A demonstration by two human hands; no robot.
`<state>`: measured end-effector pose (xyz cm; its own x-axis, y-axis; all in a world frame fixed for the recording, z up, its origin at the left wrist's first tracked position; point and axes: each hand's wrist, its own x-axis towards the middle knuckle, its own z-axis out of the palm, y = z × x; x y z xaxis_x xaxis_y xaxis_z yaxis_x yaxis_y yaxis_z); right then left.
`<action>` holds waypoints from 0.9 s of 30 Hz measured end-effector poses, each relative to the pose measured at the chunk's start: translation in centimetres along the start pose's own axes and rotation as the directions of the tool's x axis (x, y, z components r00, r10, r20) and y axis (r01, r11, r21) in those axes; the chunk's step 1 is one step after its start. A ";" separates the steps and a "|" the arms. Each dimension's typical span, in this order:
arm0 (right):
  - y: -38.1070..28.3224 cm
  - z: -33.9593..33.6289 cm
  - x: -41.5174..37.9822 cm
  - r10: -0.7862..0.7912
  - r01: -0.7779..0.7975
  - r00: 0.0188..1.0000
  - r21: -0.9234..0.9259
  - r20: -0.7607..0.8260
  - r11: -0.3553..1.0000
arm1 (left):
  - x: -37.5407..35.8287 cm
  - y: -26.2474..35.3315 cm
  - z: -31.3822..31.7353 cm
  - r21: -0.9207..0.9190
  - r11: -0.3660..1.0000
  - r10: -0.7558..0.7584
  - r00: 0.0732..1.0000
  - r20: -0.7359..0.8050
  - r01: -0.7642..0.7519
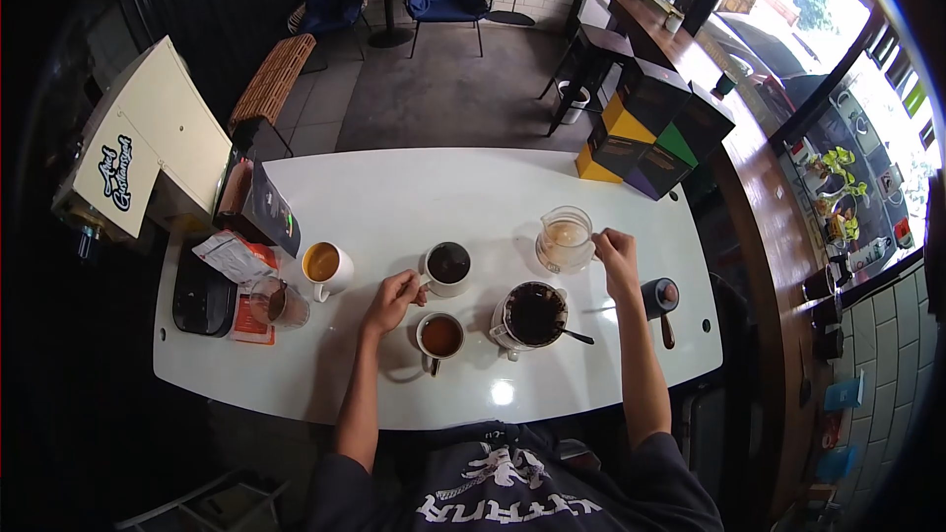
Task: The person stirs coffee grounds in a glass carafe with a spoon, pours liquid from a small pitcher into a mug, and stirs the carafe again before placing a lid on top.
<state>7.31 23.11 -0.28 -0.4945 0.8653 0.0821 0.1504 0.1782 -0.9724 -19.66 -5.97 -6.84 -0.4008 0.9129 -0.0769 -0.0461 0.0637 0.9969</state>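
Note:
My left hand (pixel 398 298) is closed on the handle of a white mug (pixel 450 288) with dark coffee inside. At the right, my right hand (pixel 616 254) grips the handle of a glass coffee server (pixel 565 254), which looks nearly drained. Between my arms stands a pour-over dripper (pixel 505 333) full of dark wet grounds, with a spoon (pixel 577 337) sticking out to the right. Nearer me is a second cup (pixel 439 337) holding brown liquid. A white mug (pixel 337 281) with an orange-brown drink stands left of my left hand.
A cream grinder (pixel 148 128) rises at the left, near a silver-and-orange coffee bag (pixel 232 256), a black tray (pixel 202 300) and a clear cup (pixel 288 309). A handled grey tool (pixel 658 298) lies at the right. Coloured boxes (pixel 650 128) are stacked at the table's (pixel 394 187) far right.

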 end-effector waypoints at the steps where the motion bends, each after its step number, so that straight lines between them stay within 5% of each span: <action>1: 0.8 -0.2 -1.1 0.002 0.000 0.999 0.032 -0.053 0.999 | -0.4 -0.1 -0.2 0.007 1.000 0.008 1.000 -0.016 -0.008; 12: 4.3 0.0 -11.3 0.053 0.004 0.948 0.182 -0.312 0.983 | -5.5 0.0 -2.5 0.002 0.999 -0.051 0.983 -0.174 0.053; 27: 5.1 1.5 -15.2 0.073 -0.018 0.954 0.188 -0.291 0.982 | -9.5 2.7 -2.4 0.167 0.982 -0.017 0.921 -0.390 0.088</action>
<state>14.34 10.20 -6.83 -0.2118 0.9747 0.0709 -0.0049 0.0715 -0.9974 -18.16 -15.42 -3.51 -0.7251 0.6823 -0.0938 0.0718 0.2103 0.9750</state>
